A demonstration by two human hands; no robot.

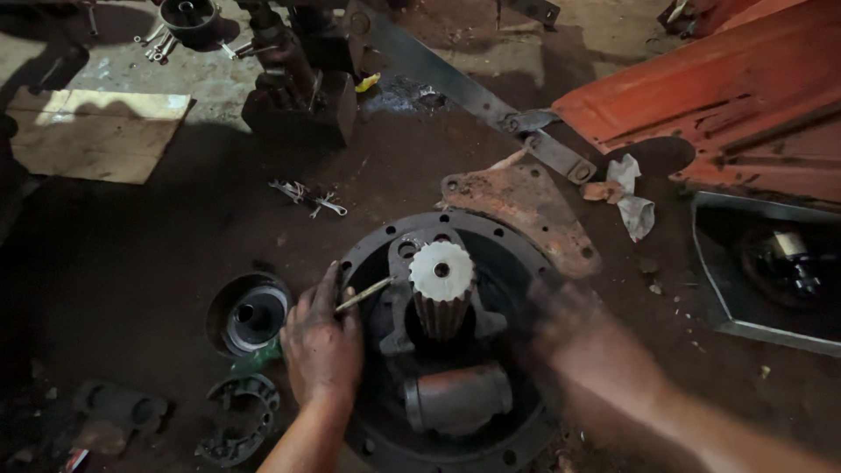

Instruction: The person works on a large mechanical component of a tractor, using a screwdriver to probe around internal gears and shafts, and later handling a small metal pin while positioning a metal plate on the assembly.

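Dark, oily floor [158,245] carries everything I see. At the centre lies a round housing [526,263] with bolt holes on its rim, and a splined shaft [441,289] stands upright in it. My left hand [321,346] rests on the housing's left rim and is clenched around a thin rod [363,293], whose tip points toward the shaft. My right hand [561,320] is blurred over the right rim; I cannot tell if it grips something. A bearing cup [252,315] lies just beside the left hand.
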